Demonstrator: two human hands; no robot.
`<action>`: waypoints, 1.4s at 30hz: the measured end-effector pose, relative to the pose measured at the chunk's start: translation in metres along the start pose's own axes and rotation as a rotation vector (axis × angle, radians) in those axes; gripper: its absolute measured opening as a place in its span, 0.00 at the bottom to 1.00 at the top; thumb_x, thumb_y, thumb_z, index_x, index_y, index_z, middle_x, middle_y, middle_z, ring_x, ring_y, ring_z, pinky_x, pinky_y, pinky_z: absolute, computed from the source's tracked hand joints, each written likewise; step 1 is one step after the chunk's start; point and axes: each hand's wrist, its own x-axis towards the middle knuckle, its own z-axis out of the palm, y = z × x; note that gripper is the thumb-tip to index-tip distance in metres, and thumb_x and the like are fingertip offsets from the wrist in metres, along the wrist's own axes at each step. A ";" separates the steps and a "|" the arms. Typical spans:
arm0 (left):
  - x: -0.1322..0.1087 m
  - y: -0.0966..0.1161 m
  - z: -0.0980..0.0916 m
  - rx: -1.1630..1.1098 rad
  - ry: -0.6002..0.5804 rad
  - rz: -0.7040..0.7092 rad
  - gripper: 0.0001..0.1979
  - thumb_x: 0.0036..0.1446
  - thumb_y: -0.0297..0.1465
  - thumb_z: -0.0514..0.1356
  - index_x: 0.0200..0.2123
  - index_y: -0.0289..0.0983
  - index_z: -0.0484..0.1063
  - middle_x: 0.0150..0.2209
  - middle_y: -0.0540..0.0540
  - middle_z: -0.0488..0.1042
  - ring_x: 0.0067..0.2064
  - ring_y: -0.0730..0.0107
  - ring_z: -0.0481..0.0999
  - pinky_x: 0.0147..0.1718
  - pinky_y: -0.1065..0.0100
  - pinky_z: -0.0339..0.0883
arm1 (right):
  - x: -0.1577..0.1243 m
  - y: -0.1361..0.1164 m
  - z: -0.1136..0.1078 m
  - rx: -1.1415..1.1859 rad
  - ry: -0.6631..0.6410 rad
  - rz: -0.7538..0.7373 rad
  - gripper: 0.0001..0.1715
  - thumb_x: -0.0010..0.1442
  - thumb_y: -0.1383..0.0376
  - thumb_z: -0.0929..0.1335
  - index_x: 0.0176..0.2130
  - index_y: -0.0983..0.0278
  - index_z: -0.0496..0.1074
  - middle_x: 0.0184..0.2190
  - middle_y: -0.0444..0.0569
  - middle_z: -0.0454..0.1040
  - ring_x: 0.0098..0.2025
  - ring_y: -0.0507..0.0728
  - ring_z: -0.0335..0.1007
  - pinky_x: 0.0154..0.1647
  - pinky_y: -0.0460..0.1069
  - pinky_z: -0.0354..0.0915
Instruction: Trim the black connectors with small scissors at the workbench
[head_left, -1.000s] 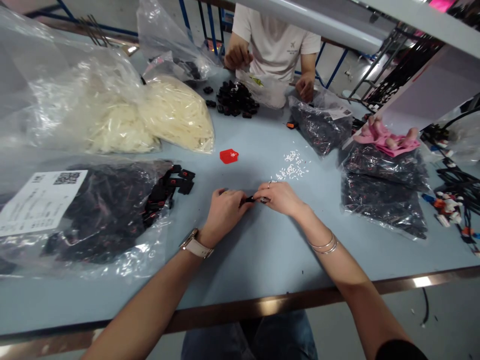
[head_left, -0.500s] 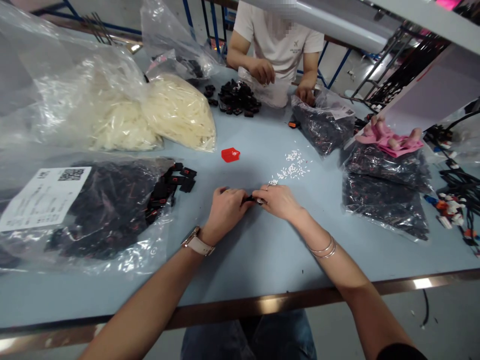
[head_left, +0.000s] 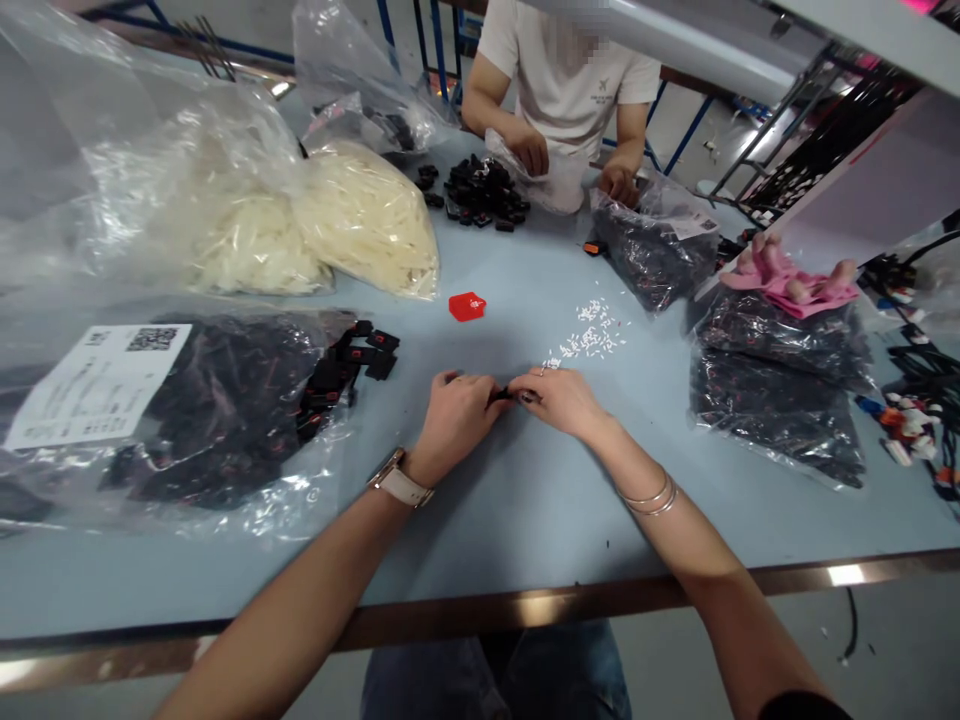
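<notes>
Over the middle of the table, my left hand [head_left: 459,415] is closed in a pinch on a small black plastic part [head_left: 507,393]. My right hand [head_left: 566,400] meets it from the right, thumb and fingers pinched together at that part's other end. Most of the part is covered by fingers. Just beyond my right hand lie many tiny white plastic pieces [head_left: 592,338], loosely scattered. A small red tray [head_left: 466,307] with a few white bits on it sits beyond my left hand. Black plastic housings [head_left: 352,360] spill from a bag at the left.
A large clear bag of black parts [head_left: 225,420] lies left, with bags of cream-coloured pieces [head_left: 367,220] behind. Across the table a person [head_left: 559,90] handles bags beside a black pile [head_left: 484,190]. Pink gloves [head_left: 795,280] rest on stacked bags [head_left: 776,410] at right.
The whole view has shifted slightly. Both my hands stay together at the black part with almost the same grip. The other person's hands moved a little at the bags.
</notes>
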 end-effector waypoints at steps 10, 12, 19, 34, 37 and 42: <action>0.001 0.000 -0.001 -0.013 0.012 0.006 0.09 0.59 0.36 0.58 0.33 0.37 0.73 0.33 0.42 0.79 0.38 0.56 0.77 0.51 0.51 0.58 | -0.005 -0.001 -0.005 0.523 0.472 0.132 0.35 0.68 0.48 0.51 0.33 0.63 0.76 0.31 0.49 0.75 0.32 0.52 0.70 0.37 0.48 0.66; 0.001 0.000 -0.001 -0.011 0.002 0.003 0.09 0.59 0.36 0.58 0.33 0.37 0.73 0.33 0.42 0.79 0.38 0.55 0.77 0.51 0.50 0.58 | -0.006 -0.002 -0.002 0.501 0.456 0.201 0.35 0.67 0.48 0.51 0.29 0.63 0.74 0.24 0.46 0.72 0.27 0.51 0.68 0.33 0.47 0.64; 0.000 0.000 -0.002 -0.017 0.004 0.009 0.08 0.59 0.35 0.58 0.33 0.37 0.72 0.33 0.43 0.79 0.38 0.56 0.77 0.51 0.51 0.58 | -0.004 -0.008 0.004 0.462 0.467 0.250 0.30 0.67 0.52 0.53 0.25 0.63 0.70 0.19 0.44 0.69 0.23 0.50 0.64 0.26 0.45 0.59; 0.001 -0.001 -0.002 -0.003 -0.007 0.006 0.09 0.59 0.36 0.58 0.33 0.37 0.73 0.33 0.42 0.79 0.38 0.56 0.77 0.52 0.51 0.58 | -0.003 -0.008 0.008 0.429 0.437 0.231 0.29 0.66 0.53 0.53 0.27 0.63 0.71 0.20 0.45 0.70 0.23 0.50 0.65 0.27 0.45 0.60; 0.001 -0.001 0.000 -0.003 0.001 0.010 0.08 0.59 0.36 0.58 0.33 0.37 0.72 0.33 0.42 0.79 0.38 0.56 0.77 0.51 0.52 0.58 | -0.003 -0.008 0.008 0.416 0.434 0.225 0.29 0.66 0.53 0.53 0.27 0.62 0.71 0.21 0.45 0.70 0.23 0.50 0.65 0.28 0.45 0.60; 0.001 -0.001 -0.001 -0.022 0.002 0.011 0.08 0.59 0.35 0.58 0.32 0.38 0.72 0.33 0.42 0.79 0.38 0.56 0.77 0.51 0.50 0.58 | -0.003 -0.010 0.006 0.362 0.411 0.232 0.30 0.66 0.53 0.52 0.27 0.63 0.71 0.20 0.45 0.70 0.24 0.51 0.65 0.29 0.45 0.61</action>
